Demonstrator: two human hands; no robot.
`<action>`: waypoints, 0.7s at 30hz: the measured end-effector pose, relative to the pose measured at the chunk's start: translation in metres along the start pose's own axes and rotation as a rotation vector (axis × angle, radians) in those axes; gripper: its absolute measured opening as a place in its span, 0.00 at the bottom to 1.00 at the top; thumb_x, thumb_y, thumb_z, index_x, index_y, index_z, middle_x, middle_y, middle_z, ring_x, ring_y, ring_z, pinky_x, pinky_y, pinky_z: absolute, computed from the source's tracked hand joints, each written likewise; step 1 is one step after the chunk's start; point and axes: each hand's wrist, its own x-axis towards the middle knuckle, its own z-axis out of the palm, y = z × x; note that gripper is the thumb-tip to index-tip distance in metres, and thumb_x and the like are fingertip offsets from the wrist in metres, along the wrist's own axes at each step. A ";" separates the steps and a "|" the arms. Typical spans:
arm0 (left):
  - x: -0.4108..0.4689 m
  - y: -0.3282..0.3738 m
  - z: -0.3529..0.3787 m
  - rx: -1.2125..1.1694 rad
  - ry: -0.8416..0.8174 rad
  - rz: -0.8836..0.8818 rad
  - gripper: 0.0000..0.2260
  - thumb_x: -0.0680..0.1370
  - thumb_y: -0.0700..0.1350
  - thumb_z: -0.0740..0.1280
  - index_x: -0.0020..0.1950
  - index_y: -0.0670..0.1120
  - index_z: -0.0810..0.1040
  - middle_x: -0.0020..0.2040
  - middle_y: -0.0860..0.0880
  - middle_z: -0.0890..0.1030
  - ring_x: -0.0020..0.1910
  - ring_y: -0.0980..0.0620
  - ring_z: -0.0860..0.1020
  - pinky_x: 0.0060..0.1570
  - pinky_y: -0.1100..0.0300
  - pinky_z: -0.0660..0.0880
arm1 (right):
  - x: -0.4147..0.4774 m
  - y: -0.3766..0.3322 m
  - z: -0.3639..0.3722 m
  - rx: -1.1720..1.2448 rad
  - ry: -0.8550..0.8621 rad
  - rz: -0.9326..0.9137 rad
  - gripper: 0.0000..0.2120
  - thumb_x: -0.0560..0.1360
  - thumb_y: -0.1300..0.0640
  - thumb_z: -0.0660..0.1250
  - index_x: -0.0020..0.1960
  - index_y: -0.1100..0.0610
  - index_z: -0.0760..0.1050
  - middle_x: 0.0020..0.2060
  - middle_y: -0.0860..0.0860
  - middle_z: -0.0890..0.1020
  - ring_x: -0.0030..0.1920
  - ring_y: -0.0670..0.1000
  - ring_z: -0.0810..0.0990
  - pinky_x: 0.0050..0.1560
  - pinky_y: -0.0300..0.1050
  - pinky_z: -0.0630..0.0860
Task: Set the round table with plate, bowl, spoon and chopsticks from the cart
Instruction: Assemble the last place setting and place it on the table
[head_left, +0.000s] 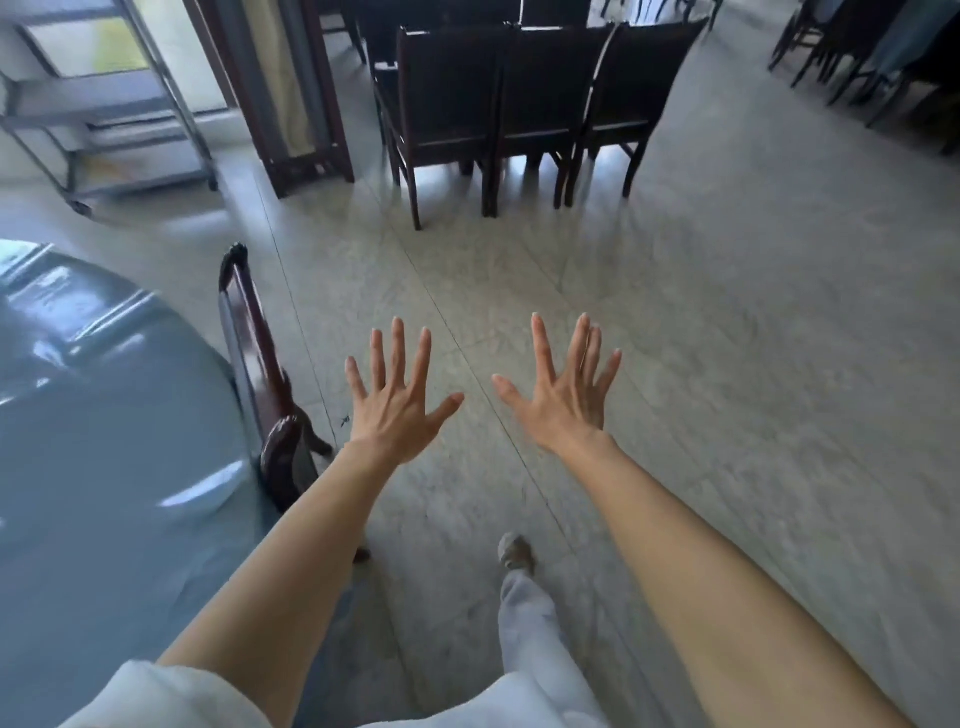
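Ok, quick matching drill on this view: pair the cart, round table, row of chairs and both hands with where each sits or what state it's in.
1 cart
2 round table
3 row of chairs
4 left hand and right hand

A left edge, blue-grey cover
B top left, metal shelves
C open, empty, fingers spread
D top centre, dark wood

Pairs: 1-B, 2-A, 3-D, 4-C

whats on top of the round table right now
Nothing from the setting shows on the round table: only a shiny blue-grey cover with window glare. Its far left part is out of frame, so that area cannot be checked. Both hands, left hand and right hand, are empty.
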 end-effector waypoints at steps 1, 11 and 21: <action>0.023 0.003 -0.001 0.007 -0.002 -0.006 0.43 0.77 0.75 0.44 0.79 0.57 0.24 0.80 0.49 0.22 0.80 0.42 0.26 0.77 0.31 0.34 | 0.026 0.002 -0.001 0.006 -0.006 -0.012 0.44 0.76 0.23 0.47 0.80 0.39 0.26 0.81 0.64 0.30 0.82 0.64 0.30 0.77 0.72 0.29; 0.216 0.000 -0.030 -0.067 0.039 -0.230 0.43 0.76 0.77 0.43 0.79 0.57 0.24 0.78 0.49 0.21 0.79 0.43 0.25 0.75 0.33 0.31 | 0.273 -0.026 -0.013 0.025 -0.066 -0.249 0.44 0.77 0.25 0.49 0.79 0.38 0.25 0.80 0.63 0.27 0.80 0.62 0.26 0.74 0.69 0.24; 0.383 -0.130 -0.051 -0.047 0.041 -0.440 0.43 0.77 0.76 0.45 0.79 0.57 0.24 0.78 0.50 0.21 0.79 0.43 0.24 0.76 0.32 0.32 | 0.489 -0.143 0.037 0.030 -0.125 -0.429 0.45 0.76 0.24 0.49 0.80 0.38 0.25 0.80 0.62 0.28 0.81 0.63 0.28 0.76 0.70 0.28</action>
